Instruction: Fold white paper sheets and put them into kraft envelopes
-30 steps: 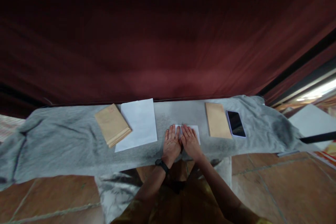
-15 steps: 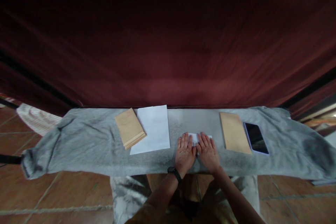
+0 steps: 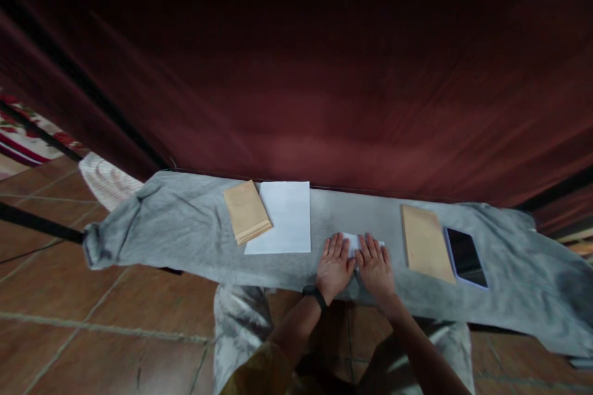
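A small piece of white paper (image 3: 353, 244), apparently folded, lies on the grey cloth and is mostly covered by my hands. My left hand (image 3: 334, 264), with a black watch on its wrist, presses flat over the paper's left part, fingers stretched forward. Flat on the right part rests my right hand (image 3: 374, 265), its fingers also extended. The two thumbs nearly meet between them. Left of my hands are larger white sheets (image 3: 290, 219), with a stack of brown envelopes (image 3: 248, 210) overlapping their left side.
More brown envelopes (image 3: 427, 244) lie to the right of my hands, beside a phone (image 3: 466, 257) in a light purple case. The grey cloth (image 3: 180, 222) covers a long narrow surface. A dark red fabric wall (image 3: 296, 105) rises directly behind it.
The view has tilted and shifted, so everything sits a little further right in it. Both hands remain flat on the small paper; nothing was picked up or let go.
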`<state>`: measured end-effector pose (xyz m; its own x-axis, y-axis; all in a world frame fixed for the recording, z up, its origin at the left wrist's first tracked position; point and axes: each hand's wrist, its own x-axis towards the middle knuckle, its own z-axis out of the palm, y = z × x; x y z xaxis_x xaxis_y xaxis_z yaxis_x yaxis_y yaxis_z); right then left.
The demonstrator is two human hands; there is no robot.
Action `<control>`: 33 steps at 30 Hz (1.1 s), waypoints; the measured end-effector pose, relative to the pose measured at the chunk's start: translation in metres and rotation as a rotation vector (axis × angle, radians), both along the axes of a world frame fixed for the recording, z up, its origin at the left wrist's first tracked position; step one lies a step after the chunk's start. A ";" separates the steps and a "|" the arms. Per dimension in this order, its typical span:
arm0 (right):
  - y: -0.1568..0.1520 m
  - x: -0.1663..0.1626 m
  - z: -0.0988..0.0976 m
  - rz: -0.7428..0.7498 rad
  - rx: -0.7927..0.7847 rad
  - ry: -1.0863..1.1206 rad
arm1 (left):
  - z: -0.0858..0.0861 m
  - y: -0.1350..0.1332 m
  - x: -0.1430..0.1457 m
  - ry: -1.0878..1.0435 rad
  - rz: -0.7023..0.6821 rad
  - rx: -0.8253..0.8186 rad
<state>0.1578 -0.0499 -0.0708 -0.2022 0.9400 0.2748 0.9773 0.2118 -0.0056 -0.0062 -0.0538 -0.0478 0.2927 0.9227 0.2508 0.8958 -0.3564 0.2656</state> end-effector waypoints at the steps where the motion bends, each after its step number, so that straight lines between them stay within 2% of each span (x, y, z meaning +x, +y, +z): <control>1: 0.000 0.000 0.001 -0.014 -0.004 0.001 | 0.000 -0.003 -0.002 -0.004 -0.019 -0.004; 9: -0.001 -0.007 0.011 -0.063 -0.066 -0.023 | 0.001 -0.023 -0.011 0.046 -0.090 0.015; 21: 0.000 -0.011 0.013 -0.099 -0.061 0.014 | 0.005 -0.024 -0.019 0.173 -0.154 0.010; 33: -0.008 -0.007 0.022 -0.032 -0.052 -0.072 | 0.006 -0.021 -0.014 0.130 -0.158 -0.014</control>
